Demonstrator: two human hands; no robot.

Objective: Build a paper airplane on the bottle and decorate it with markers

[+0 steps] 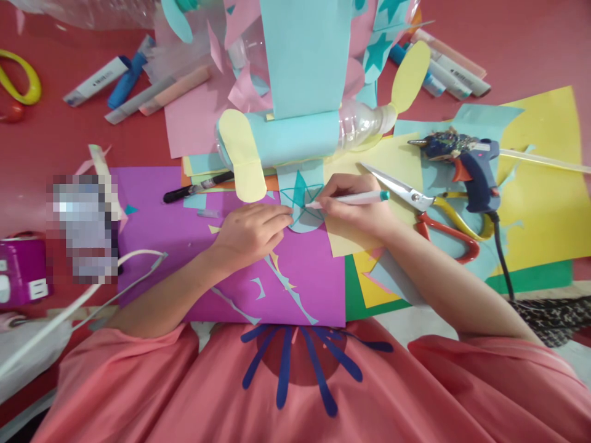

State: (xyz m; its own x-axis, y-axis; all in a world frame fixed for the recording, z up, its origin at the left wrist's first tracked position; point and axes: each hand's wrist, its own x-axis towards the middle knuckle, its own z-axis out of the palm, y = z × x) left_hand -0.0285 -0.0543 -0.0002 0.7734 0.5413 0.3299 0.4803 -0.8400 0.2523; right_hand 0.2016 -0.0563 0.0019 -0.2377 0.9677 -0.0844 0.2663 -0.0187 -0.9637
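Watching remotely, I see the left hand (pixel 252 231) flattened, clasping nothing, fingertips at a light-blue, round-ended paper piece (pixel 302 223) lying between both hands. I judge it light, bendable, easily creased, best held by its margin. The right hand (pixel 362 215) pinches a slim white, teal-ended plastic marker (pixel 360 198), tip at the piece's teal star (pixel 300 189). Right of that grip, a large yellow paper sheet (pixel 540 191) covers part of a red tabletop (pixel 530 61); little room shows beyond.

I see the left hand (pixel 249 237) flat, palm down; right hand (pixel 357 215) curled, pinching; forearms (pixel 434 271) converge from near.
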